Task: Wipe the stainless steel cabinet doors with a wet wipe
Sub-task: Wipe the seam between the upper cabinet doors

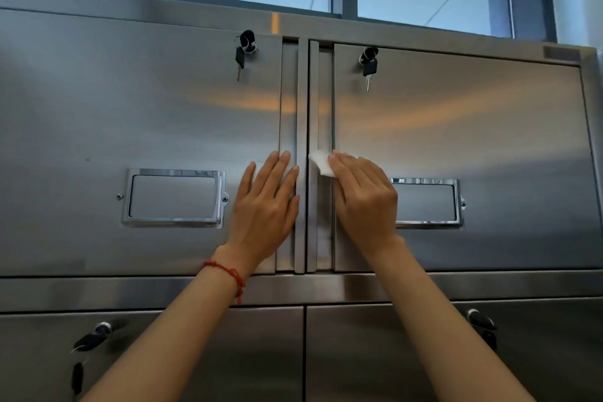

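Forearms cut off below; right hand point(362, 202) half-hides wipe point(321, 164) — label frame point(427, 202).

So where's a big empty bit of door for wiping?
Bare steel lies between the key and the label frame on the right door. It is crowded at the middle handles, where both hands and the wipe sit.
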Available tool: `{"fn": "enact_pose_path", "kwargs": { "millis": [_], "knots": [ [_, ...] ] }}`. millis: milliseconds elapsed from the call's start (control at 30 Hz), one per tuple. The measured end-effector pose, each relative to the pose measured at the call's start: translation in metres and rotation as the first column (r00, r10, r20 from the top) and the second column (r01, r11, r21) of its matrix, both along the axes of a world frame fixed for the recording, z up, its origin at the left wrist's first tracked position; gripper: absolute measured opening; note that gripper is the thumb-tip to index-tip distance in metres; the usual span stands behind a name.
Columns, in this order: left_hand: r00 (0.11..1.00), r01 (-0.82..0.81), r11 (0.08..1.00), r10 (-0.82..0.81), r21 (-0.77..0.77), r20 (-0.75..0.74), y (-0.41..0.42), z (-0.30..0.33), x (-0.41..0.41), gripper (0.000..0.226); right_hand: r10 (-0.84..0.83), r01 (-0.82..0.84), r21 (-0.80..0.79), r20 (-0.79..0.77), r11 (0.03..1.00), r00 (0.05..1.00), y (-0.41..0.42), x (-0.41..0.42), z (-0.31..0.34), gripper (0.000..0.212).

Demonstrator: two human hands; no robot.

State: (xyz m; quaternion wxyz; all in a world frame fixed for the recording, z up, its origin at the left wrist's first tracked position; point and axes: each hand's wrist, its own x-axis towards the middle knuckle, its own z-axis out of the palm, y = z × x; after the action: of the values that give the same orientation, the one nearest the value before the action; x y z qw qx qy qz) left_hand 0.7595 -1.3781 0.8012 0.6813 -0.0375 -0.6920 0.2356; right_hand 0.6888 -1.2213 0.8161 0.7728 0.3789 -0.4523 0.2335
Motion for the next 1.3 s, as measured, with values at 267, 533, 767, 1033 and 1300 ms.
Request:
{"fn": "enact_pose_path", "kwargs": {
  "millis": [267, 533, 767, 1033, 1300],
  "knots": [
    [1.000, 0.006, 1.000, -0.006, 0.022, -0.028, -0.003, 0.028, 0.001, 0.057, -0.027, 0.025, -0.027, -0.083, 0.999, 0.996, -0.004, 0.003, 0.026, 0.025],
    [1.000, -0.016, 0.999, 0.016, 0.031, 0.000, -0.002, 0.037, -0.004, 0.061, -0.107, 0.109, 0.014, -0.117, 0.994, 0.987, -0.008, -0.011, 0.029, 0.027],
    [0.999, -0.053, 0.998, 0.053, 0.020, 0.003, -0.004, 0.035, -0.009, 0.059, -0.134, 0.139, 0.031, -0.128, 0.990, 0.983, -0.014, -0.023, 0.020, 0.027],
    [0.999, -0.034, 0.999, 0.034, 0.020, 0.005, -0.005, 0.032, -0.011, 0.059, -0.145, 0.148, 0.047, -0.069, 0.988, 0.987, -0.019, -0.019, 0.013, 0.031],
    [1.000, -0.024, 0.999, 0.025, 0.034, -0.013, -0.006, 0.032, -0.012, 0.059, -0.139, 0.139, 0.048, -0.008, 0.989, 0.990, -0.022, -0.015, 0.018, 0.038]
  ]
}}
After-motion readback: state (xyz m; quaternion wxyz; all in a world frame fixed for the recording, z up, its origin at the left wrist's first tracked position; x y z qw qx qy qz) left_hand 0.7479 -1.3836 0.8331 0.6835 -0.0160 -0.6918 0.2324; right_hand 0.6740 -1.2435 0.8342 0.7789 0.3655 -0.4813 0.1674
